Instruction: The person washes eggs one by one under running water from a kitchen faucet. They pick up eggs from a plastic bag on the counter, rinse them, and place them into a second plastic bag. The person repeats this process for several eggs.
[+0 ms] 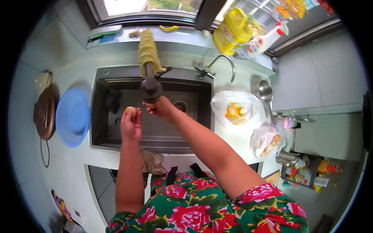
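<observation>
Over the dark sink (125, 139), my left hand (131, 126) is raised with its fingers closed around an egg (132, 111) that has a yellow smear on it. Whether that shell is cracked cannot be seen. My right hand (163, 109) is beneath the dark faucet head (151, 88) and grips a brownish egg (150, 105), partly hidden by the faucet. To the right of the sink lies an open clear plastic bag (220, 102) with a few eggs (231, 110) amid spilled yolk.
A yellow towel (147, 48) wraps the tall faucet, and a curved metal tap (233, 65) stands right of it. A blue basin (72, 118) and brown lidded appliance (46, 115) are at left. Another bag of eggs (271, 142) and a metal ladle (265, 91) lie at right.
</observation>
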`<state>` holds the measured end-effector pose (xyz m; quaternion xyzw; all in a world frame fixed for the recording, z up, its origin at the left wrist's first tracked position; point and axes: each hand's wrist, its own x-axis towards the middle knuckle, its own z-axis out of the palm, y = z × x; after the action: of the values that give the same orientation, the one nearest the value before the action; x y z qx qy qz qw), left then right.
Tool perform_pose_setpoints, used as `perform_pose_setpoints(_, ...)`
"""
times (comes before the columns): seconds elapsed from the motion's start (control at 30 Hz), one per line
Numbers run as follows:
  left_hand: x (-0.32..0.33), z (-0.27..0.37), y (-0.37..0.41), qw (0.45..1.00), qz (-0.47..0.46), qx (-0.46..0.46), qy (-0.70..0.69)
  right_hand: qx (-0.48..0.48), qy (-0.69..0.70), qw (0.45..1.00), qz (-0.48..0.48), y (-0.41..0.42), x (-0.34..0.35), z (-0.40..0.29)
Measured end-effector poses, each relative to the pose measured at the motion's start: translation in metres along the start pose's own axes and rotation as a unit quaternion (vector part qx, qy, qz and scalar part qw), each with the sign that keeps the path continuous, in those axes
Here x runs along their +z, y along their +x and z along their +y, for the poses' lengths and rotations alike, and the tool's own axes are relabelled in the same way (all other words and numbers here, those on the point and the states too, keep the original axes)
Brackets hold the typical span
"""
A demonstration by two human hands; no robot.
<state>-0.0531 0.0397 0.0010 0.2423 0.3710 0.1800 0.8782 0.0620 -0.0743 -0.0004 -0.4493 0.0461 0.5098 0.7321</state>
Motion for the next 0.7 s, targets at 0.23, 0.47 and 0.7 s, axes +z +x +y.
perform_pose_setpoints(0.23,0.007,0.002,-0.002,1.000,0.012,-0.001,0.015,-0.025,-0.064,0.998,-0.007,-0.007,0.009,-0.008)
perform_pose_setpoints(0.47,0.003,0.002,0.001,1.000,-0.002,-0.007,0.019,-0.036,-0.102,0.994,0.010,-0.006,0.011,-0.007)
perform_pose_setpoints(0.7,0.004,-0.001,0.001,1.000,0.002,-0.010,0.022,-0.030,-0.081,0.996,0.016,-0.010,0.015,-0.010)
